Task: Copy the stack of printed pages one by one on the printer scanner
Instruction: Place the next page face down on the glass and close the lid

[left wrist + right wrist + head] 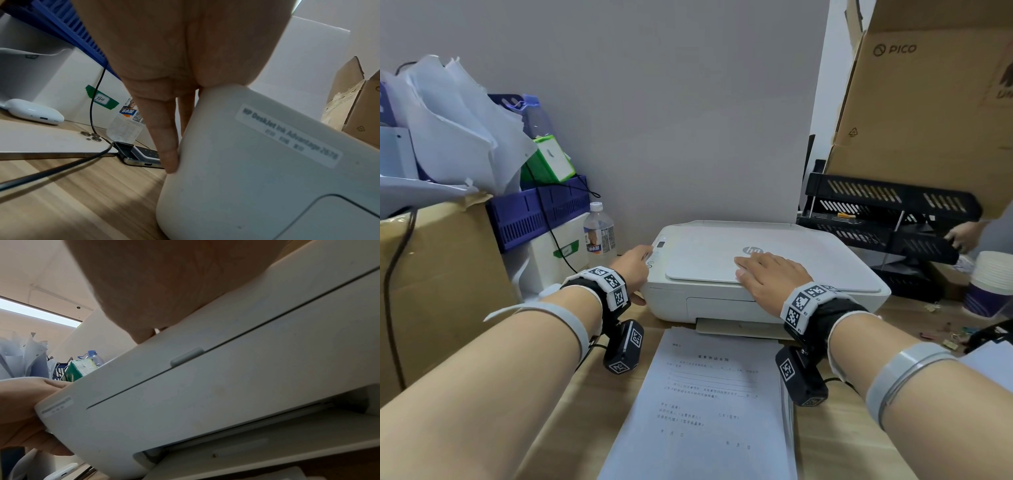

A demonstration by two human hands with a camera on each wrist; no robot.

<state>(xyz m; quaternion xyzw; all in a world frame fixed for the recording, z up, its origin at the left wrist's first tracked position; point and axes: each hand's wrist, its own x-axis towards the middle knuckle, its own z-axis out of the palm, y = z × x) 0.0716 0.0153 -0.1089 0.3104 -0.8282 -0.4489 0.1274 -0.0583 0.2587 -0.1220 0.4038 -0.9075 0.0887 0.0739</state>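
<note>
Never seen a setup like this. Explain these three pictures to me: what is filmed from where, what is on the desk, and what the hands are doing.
No robot: a person wears three cameras. The head view looks down at a wooden desk. A white printer stands there with its scanner lid closed, and a stack of printed pages lies in front. The left hand touches the printer's left edge by the buttons; the right hand rests flat on the lid. Neither holds anything. The wrist views show each hand's underside against the printer.

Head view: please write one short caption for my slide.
Right hand flat on the closed printer lid, left hand at its control panel, printed pages stacked in front.
</note>
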